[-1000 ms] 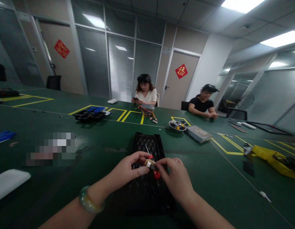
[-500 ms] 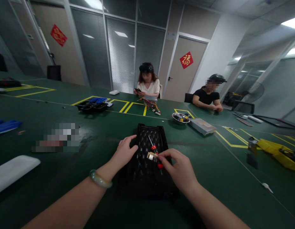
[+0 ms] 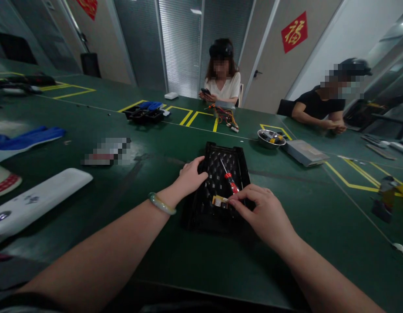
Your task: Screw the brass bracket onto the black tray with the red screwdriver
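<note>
A black plastic tray (image 3: pixel 240 158) lies on the green table (image 3: pixel 156 165) in front of me. My left hand (image 3: pixel 190 177) grips the tray's left rim, thumb over the edge. My right hand (image 3: pixel 265 215) pinches a small yellow-and-white part (image 3: pixel 219 201) low over the tray's near end. A small screwdriver with a red handle (image 3: pixel 232 183) lies slanted in the tray just above the part; whether my fingers touch it I cannot tell. A pale green bangle (image 3: pixel 161 204) sits on my left wrist.
Two people sit across the table, one holding a phone (image 3: pixel 205 91). Between us lie a metal bowl (image 3: pixel 268 139), a grey flat box (image 3: pixel 305 152), a wire bundle (image 3: pixel 225 116) and black trays (image 3: pixel 143 114). A white remote-like device (image 3: pixel 35 201) and blue gloves (image 3: pixel 27 138) lie left.
My left hand let go of the part and moved to the tray's left rim. My right hand lowered the part and screwdriver into the tray. The view tilted down.
</note>
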{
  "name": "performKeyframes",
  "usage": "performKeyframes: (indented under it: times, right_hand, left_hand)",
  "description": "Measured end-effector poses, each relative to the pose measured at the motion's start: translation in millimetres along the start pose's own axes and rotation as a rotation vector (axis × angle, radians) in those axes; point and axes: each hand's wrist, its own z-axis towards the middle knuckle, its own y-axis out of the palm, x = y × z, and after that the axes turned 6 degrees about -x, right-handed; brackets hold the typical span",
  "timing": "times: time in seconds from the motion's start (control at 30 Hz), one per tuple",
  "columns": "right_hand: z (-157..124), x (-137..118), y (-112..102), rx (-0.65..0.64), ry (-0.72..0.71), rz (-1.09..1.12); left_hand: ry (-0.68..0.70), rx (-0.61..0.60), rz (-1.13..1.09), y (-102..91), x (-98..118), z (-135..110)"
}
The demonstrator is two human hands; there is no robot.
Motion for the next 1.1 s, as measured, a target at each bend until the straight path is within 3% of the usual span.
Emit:
performKeyframes:
  times: [0.17, 0.3, 1.1]
  right_hand:
    - [-8.6, -16.7, 7.5, -0.192, -0.044, 0.005]
    - [-12.1, -19.4, 11.6, -0.257, -0.042, -0.032]
    - [-9.3, -14.4, 13.2, -0.364, -0.100, -0.123]
  left_hand:
    - [-0.029, -0.011, 0.013, -3.3, 5.7, -2.0]
    - [-0.024, -0.011, 0.025, -3.6, 5.8, -2.1]
    - [-0.040, -0.019, 0.071, -5.0, 9.2, -3.0]
